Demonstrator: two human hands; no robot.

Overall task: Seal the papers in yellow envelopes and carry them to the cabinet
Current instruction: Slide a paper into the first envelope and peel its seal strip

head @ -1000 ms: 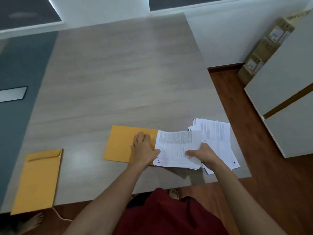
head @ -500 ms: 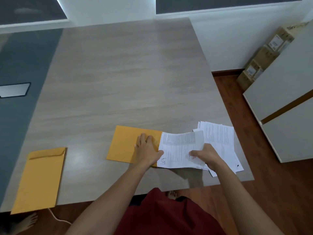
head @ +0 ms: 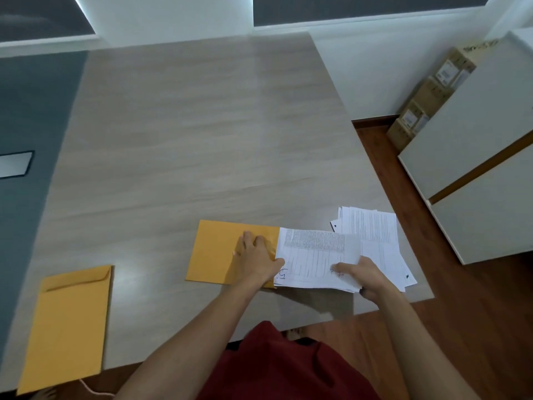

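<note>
Yellow envelope (head: 219, 249) under flat left hand (head: 256, 259); right hand (head: 362, 274) pinches papers (head: 314, 258)

A yellow envelope (head: 222, 249) lies flat near the tabletop's near edge, its mouth facing right, with a sheaf of printed papers (head: 314, 258) partly slid into it. More loose papers (head: 375, 232) lie just right. A second yellow envelope (head: 69, 324), flap down, lies at the near left.

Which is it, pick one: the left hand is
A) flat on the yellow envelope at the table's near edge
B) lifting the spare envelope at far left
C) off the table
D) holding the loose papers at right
A: the left hand presses flat on the yellow envelope while the right hand holds the paper stack.
</note>
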